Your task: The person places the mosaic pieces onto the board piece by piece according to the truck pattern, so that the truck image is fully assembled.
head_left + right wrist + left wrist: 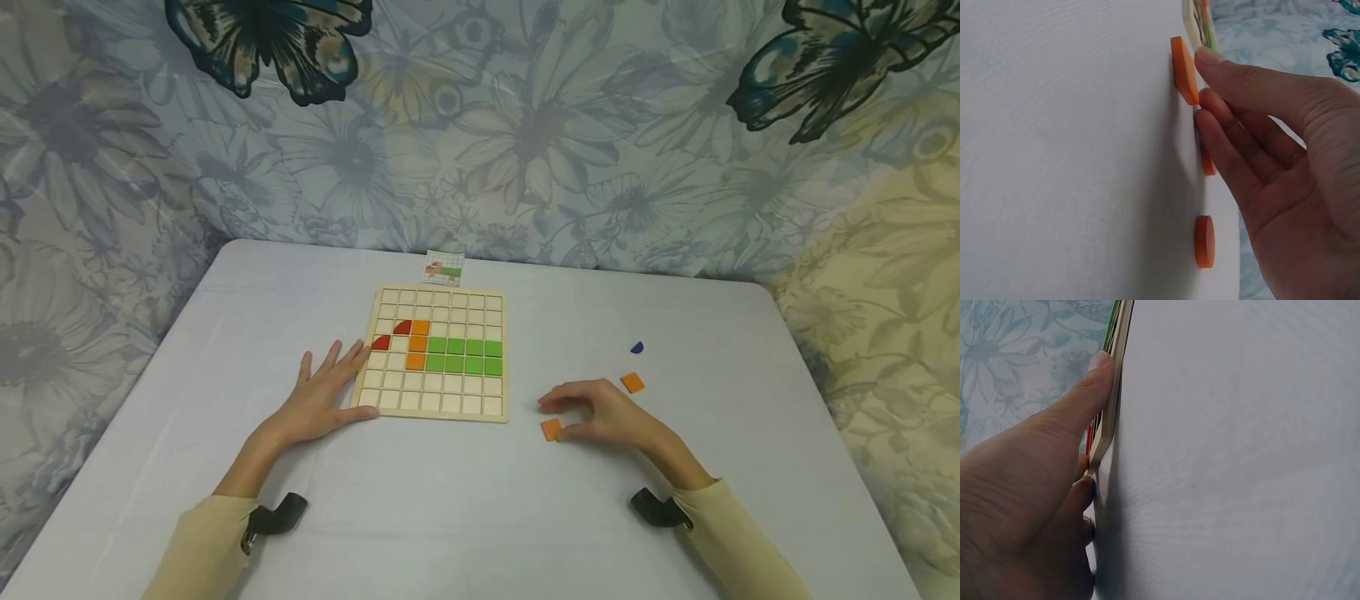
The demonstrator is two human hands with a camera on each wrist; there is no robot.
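Note:
My left hand (318, 400) lies with fingers spread against the left side of a wooden grid board (430, 402), thumb at its lower left corner. The board holds green squares, orange squares and red quarter-round tiles. In the left wrist view the thumb (1094, 381) rests along the board's edge. To the right of the board, my right hand (600, 411) hovers over an orange square tile (551, 430). Its thumb tip is at the tile (1184, 72), with a gap between thumb and fingers in the head view. Another orange square (632, 382) lies beyond the hand.
A dark blue half-round tile (637, 347) lies farther back on the white tabletop (480, 500). A small pattern card (443, 268) lies behind the board. A rounded orange piece (1205, 242) shows below the right hand in the right wrist view. Patterned cloth (525, 142) hangs behind the table.

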